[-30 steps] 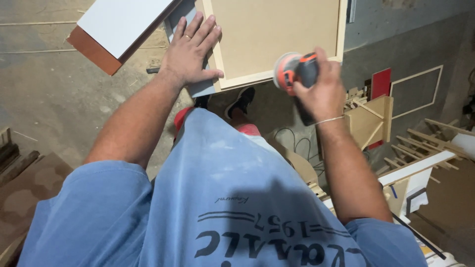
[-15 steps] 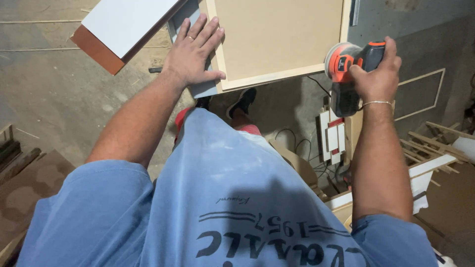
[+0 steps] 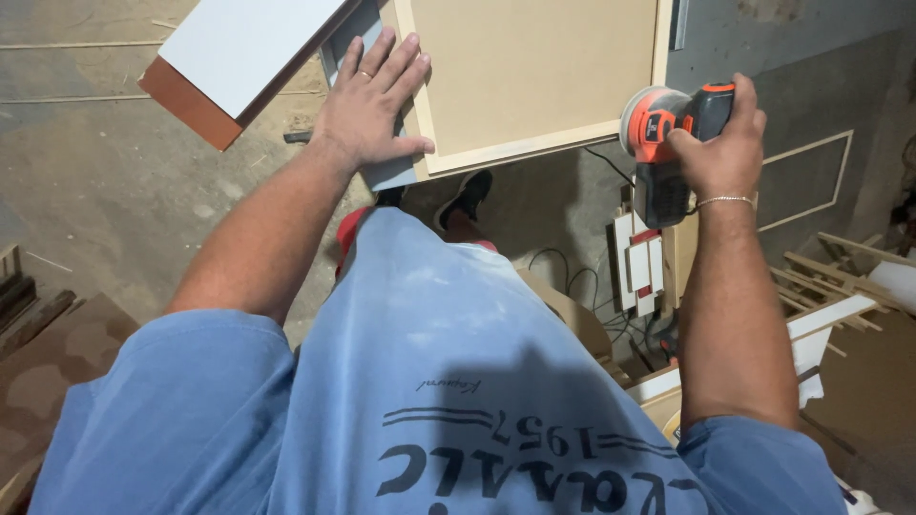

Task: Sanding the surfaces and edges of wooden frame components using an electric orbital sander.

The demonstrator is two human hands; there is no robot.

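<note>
My left hand [image 3: 370, 103] lies flat, fingers spread, on the near left corner of a framed beige wooden panel [image 3: 534, 72]. My right hand [image 3: 718, 143] grips an orange and black orbital sander [image 3: 668, 129], holding it off the panel's right edge, above the floor. The sander's round pad faces left, close to the panel's near right corner.
A white board with a brown edge [image 3: 234, 52] sticks out at the upper left. Offcuts and white strips [image 3: 641, 262] lie on the concrete floor with dark cables [image 3: 572, 277]. Wooden slats and boards [image 3: 840, 286] pile at the right. My shoe [image 3: 466, 198] shows below the panel.
My right hand has carried the sander rightward, from the panel's near edge to beyond its right side. My left hand has stayed pressed on the panel.
</note>
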